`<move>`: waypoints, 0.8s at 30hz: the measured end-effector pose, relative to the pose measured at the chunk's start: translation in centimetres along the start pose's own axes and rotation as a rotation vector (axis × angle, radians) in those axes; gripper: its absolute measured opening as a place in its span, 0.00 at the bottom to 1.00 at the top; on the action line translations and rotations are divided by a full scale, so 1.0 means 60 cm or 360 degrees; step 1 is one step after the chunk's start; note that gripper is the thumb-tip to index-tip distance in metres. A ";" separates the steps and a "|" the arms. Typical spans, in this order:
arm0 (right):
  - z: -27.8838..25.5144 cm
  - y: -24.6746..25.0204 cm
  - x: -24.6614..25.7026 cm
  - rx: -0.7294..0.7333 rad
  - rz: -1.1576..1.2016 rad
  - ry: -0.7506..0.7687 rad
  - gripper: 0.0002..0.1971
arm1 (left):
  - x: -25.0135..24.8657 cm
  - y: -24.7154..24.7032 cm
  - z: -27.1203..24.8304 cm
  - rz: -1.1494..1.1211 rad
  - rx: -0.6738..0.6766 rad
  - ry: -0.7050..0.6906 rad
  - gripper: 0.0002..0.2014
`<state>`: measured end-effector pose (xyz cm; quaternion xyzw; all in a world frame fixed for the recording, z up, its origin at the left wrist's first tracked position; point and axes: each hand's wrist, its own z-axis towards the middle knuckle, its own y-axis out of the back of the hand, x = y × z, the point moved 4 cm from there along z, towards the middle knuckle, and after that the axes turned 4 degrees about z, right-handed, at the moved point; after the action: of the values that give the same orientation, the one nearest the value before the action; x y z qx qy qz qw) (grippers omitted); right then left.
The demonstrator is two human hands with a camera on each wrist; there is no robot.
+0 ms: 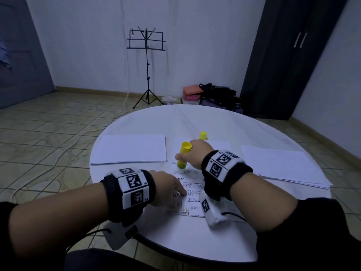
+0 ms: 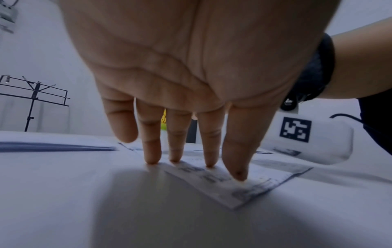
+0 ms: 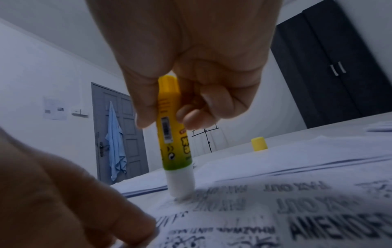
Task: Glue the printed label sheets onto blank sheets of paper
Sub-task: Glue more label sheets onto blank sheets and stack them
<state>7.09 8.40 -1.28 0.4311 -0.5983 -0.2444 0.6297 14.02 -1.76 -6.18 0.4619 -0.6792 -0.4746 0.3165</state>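
Near the middle of the frame, the glue stick [image 1: 183, 157] is held upright in the right hand [image 1: 195, 154], fingers curled around its body, and its white tip is pressed on the printed label sheet [image 1: 192, 189]. The sheet is pinned flat on the round surface [image 1: 224, 122] by the straight fingers [image 2: 151, 151] of the left hand [image 1: 166, 187]; nothing is gripped by it. The paper looks thin, light and bendy, so it should be held down near the glued spot. The yellow cap [image 1: 203, 135] stands just behind.
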 end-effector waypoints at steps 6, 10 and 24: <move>-0.014 0.036 -0.057 -0.0035 -0.0060 -0.0130 0.16 | 0.007 0.004 0.009 -0.0070 0.0002 -0.0070 0.26; -0.060 0.087 -0.118 -0.0094 -0.0044 -0.0238 0.11 | 0.007 0.013 0.014 -0.0074 0.0017 -0.0088 0.29; -0.086 0.069 -0.030 -0.0062 0.0075 0.0068 0.15 | 0.018 0.023 0.007 -0.0065 -0.0034 0.0194 0.44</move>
<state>10.88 13.27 1.67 0.4097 -0.5897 -0.2319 0.6563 12.81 -2.46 -5.02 0.5002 -0.6440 -0.4592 0.3524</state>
